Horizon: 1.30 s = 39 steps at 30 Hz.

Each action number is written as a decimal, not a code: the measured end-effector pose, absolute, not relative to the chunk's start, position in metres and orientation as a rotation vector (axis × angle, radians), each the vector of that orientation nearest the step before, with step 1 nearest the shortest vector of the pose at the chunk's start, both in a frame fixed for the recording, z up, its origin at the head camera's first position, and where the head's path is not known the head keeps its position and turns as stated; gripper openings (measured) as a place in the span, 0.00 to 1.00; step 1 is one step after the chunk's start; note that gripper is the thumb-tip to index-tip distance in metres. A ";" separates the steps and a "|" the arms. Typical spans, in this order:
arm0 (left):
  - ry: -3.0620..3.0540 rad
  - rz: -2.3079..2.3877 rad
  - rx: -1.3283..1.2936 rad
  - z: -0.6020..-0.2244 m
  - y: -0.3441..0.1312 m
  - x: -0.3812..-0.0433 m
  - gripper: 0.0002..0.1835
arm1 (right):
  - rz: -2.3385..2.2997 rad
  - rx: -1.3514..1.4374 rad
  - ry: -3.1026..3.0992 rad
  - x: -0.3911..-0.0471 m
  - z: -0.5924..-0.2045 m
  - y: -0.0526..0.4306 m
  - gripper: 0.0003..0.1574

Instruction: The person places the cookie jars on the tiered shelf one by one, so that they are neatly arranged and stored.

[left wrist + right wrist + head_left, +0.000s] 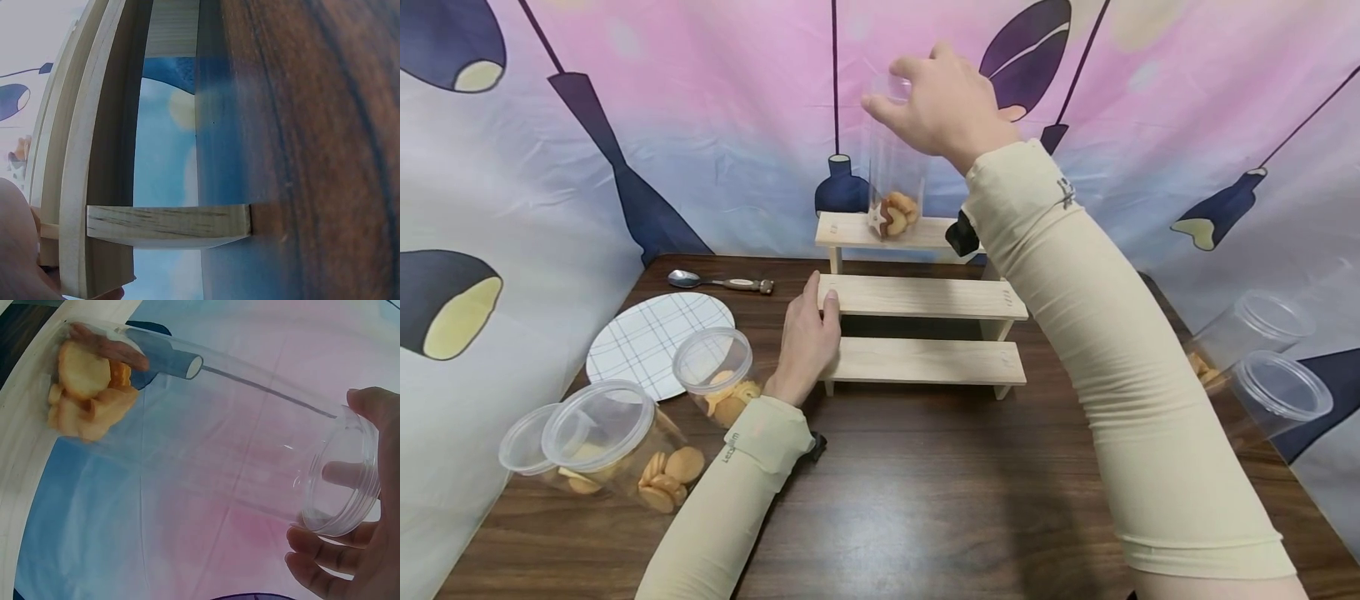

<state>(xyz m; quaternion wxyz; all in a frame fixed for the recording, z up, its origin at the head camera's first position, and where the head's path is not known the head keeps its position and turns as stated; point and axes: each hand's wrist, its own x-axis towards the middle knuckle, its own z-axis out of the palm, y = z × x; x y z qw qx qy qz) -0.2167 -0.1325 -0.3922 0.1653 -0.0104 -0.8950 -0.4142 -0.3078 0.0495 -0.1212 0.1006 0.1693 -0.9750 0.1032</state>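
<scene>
A tall clear plastic jar (897, 171) with several cookies (901, 212) at its bottom stands on the top step of a three-step wooden shelf (917, 296). My right hand (951, 108) grips the jar from above around its rim; in the right wrist view, the thumb and fingers (325, 550) lie on opposite sides of the jar's mouth. Down at the shelf's left end, my left hand (808, 337) holds the side by the middle step. From the left wrist view, part of that hand (19, 244) shows beside the planks, its fingertips mostly hidden.
Three clear jars with cookies, among them a wide jar (617, 442), stand on the left. Behind them lie a checked oval placemat (655, 333) and a spoon (718, 282). Two more clear jars (1273, 392) stand at the right edge of the dark wooden table (925, 492).
</scene>
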 end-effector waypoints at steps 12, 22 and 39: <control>-2.569 -1.179 -0.028 -0.393 -0.132 -0.217 0.34 | 0.275 0.492 -2.911 -0.310 -0.120 0.048 0.49; -2.559 -1.179 -0.036 -0.392 -0.130 -0.217 0.34 | 0.262 0.488 -2.914 -0.310 -0.118 0.049 0.49; -2.569 -1.192 -0.033 -0.393 -0.128 -0.217 0.34 | 0.258 0.478 -2.932 -0.309 -0.118 0.051 0.49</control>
